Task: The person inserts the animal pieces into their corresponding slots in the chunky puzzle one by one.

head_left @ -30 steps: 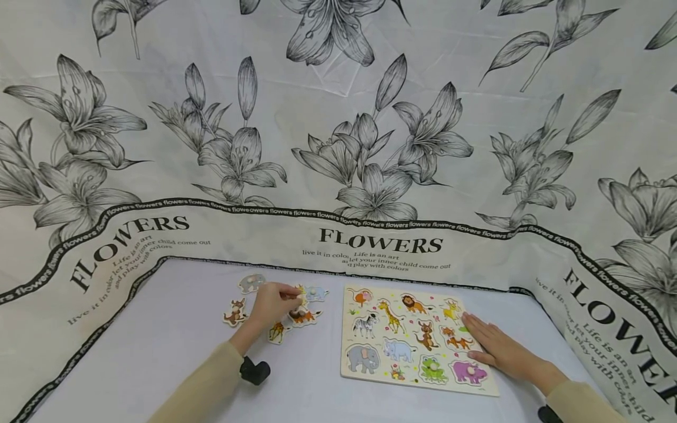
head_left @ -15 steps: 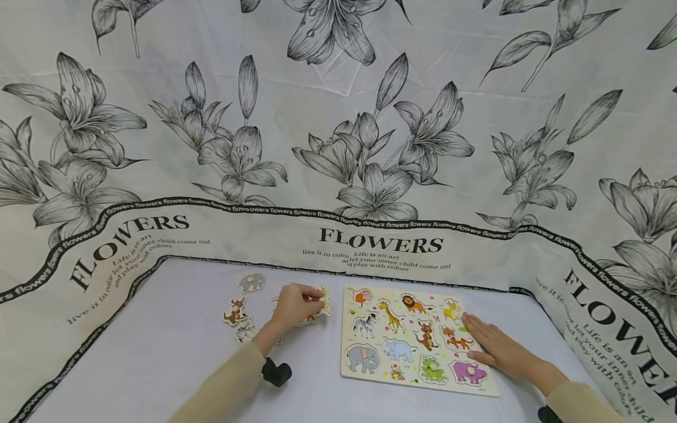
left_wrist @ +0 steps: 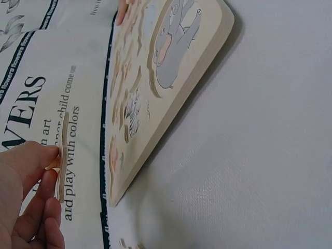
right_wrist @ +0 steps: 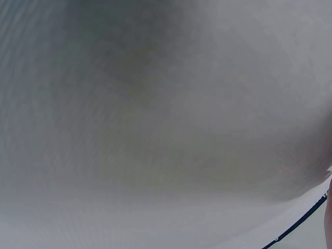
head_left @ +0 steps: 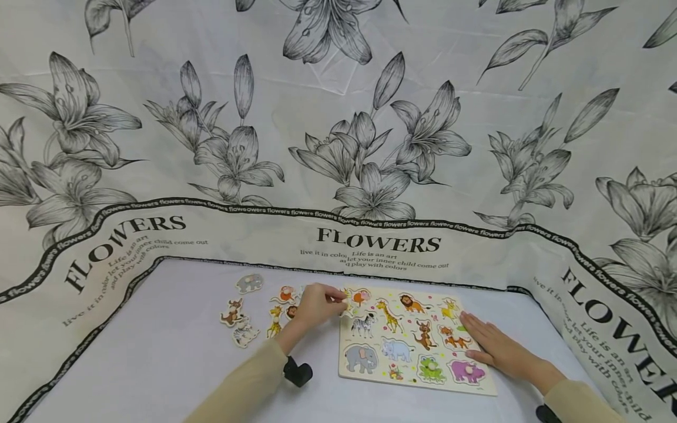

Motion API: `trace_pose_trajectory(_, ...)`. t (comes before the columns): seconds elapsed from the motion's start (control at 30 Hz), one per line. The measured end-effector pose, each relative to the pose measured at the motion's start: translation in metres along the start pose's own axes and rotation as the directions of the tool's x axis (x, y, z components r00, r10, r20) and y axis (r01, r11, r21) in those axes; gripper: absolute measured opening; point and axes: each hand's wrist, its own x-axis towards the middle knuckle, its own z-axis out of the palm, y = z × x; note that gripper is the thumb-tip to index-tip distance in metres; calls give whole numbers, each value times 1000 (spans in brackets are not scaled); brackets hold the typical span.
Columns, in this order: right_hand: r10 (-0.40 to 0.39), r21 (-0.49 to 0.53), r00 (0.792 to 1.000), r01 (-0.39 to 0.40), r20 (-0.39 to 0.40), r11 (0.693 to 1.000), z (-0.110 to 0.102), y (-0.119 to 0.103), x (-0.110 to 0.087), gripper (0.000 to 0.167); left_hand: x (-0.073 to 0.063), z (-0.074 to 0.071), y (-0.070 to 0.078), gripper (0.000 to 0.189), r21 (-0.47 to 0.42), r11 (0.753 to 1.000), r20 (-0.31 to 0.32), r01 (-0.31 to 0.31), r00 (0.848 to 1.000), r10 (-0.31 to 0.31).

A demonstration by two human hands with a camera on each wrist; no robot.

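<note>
Nearest are two beige sleeves (head_left: 238, 376), each with a black device (head_left: 298, 372) at the wrist, above the white tabletop (head_left: 132, 346). The wooden puzzle board (head_left: 489, 386) lies flat there, and it is the container of shallow recesses. In its near row, the frog piece (head_left: 432, 370) and the purple hippo piece (head_left: 467, 372) sit inside their places, each with a knob. In the same row, the elephant recess (head_left: 361, 358) shows only a picture at its bottom, as the left wrist view makes clear. Behind it, the zebra recess (head_left: 362, 325) shows its picture too.

The right hand (head_left: 492, 343) rests on the right edge of the board; its grip holds nothing, with the fingers straight. Over the far left corner, the grip of the left hand (head_left: 317, 305) is narrow: thumb and finger pinch the knob of a yellowish piece (head_left: 346, 302), whose animal I cannot tell.

Left of the board lie loose pieces: zebra (head_left: 245, 332), giraffe (head_left: 274, 321), kangaroo (head_left: 231, 312), lion (head_left: 291, 311), monkey (head_left: 287, 294) and, farthest, grey elephant (head_left: 249, 284). Behind everything hangs a flower-printed cloth (head_left: 370, 176).
</note>
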Motion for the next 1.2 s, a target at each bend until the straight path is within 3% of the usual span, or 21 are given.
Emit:
trace_pose_trajectory(0.57,26,27,1000,-26,16,999,-4,-4,1,77,16,34,26,13,-22,998,78,-61,995,62)
trace_pose_trajectory(1.03,55,41,998,-56,30,998,-4,-3,0,78,30,65,43,13,31,993,134,-113,985,108)
trace_pose_trajectory(1.2,57,41,998,-58,31,997,-3,-4,-1,78,32,75,53,13,28,996,168,-87,983,81)
